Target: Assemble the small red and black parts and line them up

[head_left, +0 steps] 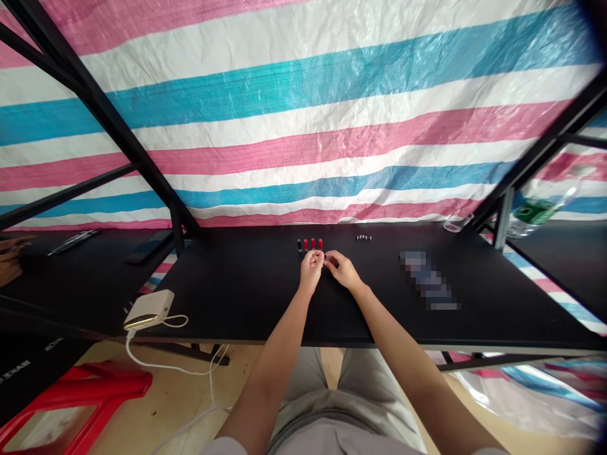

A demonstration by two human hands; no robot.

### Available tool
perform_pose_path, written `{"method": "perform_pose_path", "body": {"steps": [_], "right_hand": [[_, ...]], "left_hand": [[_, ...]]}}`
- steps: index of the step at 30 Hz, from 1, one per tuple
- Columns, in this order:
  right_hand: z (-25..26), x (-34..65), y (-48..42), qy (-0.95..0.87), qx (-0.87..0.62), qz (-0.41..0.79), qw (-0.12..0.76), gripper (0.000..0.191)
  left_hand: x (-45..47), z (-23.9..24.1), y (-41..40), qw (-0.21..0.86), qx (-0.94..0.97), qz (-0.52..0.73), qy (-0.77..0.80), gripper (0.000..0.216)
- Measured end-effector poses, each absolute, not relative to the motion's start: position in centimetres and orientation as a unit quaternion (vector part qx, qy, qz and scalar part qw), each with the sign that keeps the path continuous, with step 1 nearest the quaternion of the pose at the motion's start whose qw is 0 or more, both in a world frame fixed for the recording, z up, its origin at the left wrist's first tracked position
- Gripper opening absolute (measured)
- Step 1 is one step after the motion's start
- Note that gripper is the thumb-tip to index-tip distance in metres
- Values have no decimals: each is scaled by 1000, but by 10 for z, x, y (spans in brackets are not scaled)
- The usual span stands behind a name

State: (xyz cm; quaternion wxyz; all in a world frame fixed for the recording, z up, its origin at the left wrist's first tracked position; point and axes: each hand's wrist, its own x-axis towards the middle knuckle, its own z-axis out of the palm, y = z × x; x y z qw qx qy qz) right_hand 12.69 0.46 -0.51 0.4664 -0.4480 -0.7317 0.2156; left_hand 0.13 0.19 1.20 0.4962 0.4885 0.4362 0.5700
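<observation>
My left hand [312, 265] and my right hand [343, 270] meet over the middle of the black table, their fingertips pinched together at a tiny piece too small to name. Just beyond the fingers, three small red cylinders [313, 243] stand in a row. At the row's left end is a similar black cylinder [299, 245]. Several tiny shiny metal pieces [363, 238] lie in a line farther right, apart from my hands.
The black tabletop [227, 284] carries a white power bank [150, 309] with a cable at front left. A blurred-out flat object [429, 281] lies to the right, a clear cup [458, 221] at back right. Black frame bars flank both sides. Another person's hand [10, 260] shows far left.
</observation>
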Motion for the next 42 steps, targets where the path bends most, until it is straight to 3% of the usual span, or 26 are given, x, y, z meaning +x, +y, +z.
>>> {"method": "perform_pose_path", "body": {"steps": [12,18,23,42], "right_hand": [[0,130,9,-783,-452,148,401,18],[10,147,29,-673,-623,120,381,19],[20,159,58,-608,-722,115,309,14],[15,158,100,-611,-746,140,223,16]], "left_hand": [[0,12,1,510,475,569,436,27],[1,11,2,516,449,580,442,27],[-1,13,1,515,469,553,458,26],[-2,12,2,520,488,535,452,22]]}}
